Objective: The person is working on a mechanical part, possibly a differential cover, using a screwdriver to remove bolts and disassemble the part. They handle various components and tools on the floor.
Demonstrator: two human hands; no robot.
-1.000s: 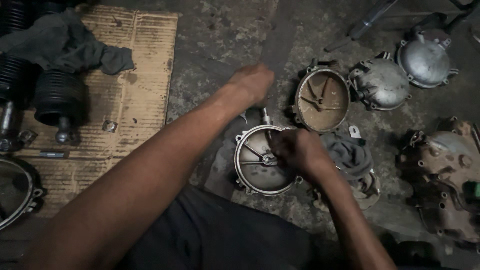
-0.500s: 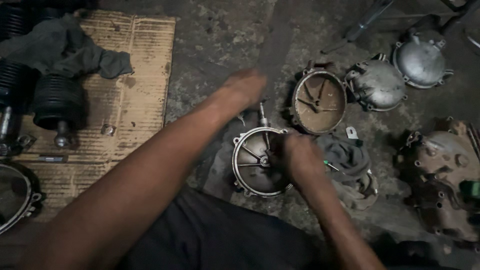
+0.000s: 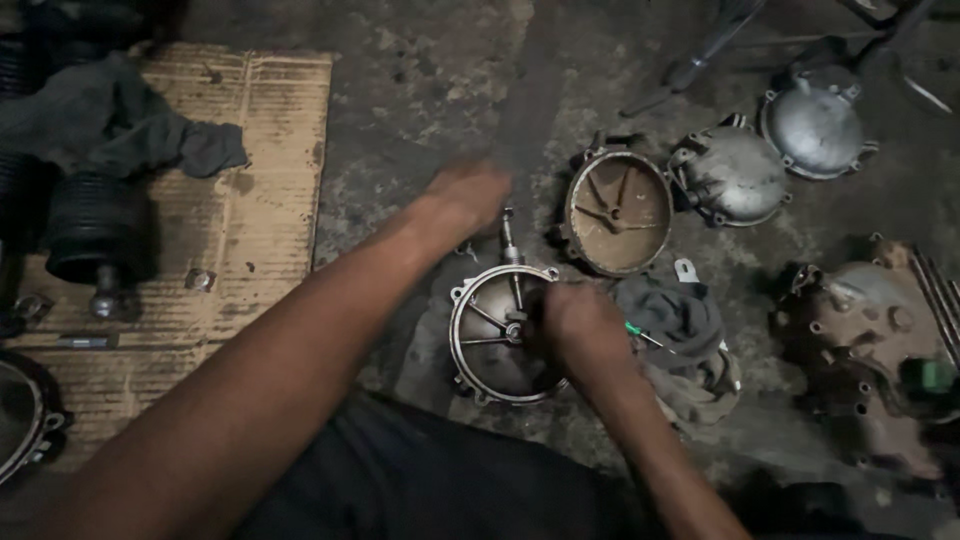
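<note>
Round metal cover (image 3: 495, 335), open side up, lies on the stained concrete floor (image 3: 420, 100) just ahead of the person's lap. Spokes run from its rim to a small hub; bolt ears ring the edge. Dull grey, greasy.

Right hand (image 3: 580, 325) rests on the cover's 3 o'clock rim, fingers curled inward toward the hub. Whether they pinch anything is hidden by the knuckles. Left hand (image 3: 470, 195) is at 12 o'clock of the cover, closed loosely over the top of a thin upright rod (image 3: 510, 240) that runs down toward the hub. Blurred, so the grip cannot be told exactly.

Judged step: working the rod or shaft at the cover's centre, one hand steadying the rim while the other turns or drives from above. The next move would call for keeping the rod straight over the hub and the cover flat.

At 3 o'clock, touching the right wrist: a crumpled grey rag (image 3: 680, 325) with a green-handled tool poking out. At 1 o'clock: a second cover (image 3: 618, 212), rust-brown inside, same spoked shape. Farther at 2 o'clock: two domed covers (image 3: 735, 175), smooth, pale metal. Far right: a lumpy cast engine housing (image 3: 865, 330). At 9 to 10 o'clock: ridged cardboard sheet (image 3: 255, 200), with ribbed black rubber boots (image 3: 95, 230) and a dark cloth (image 3: 110, 125) on it.
</note>
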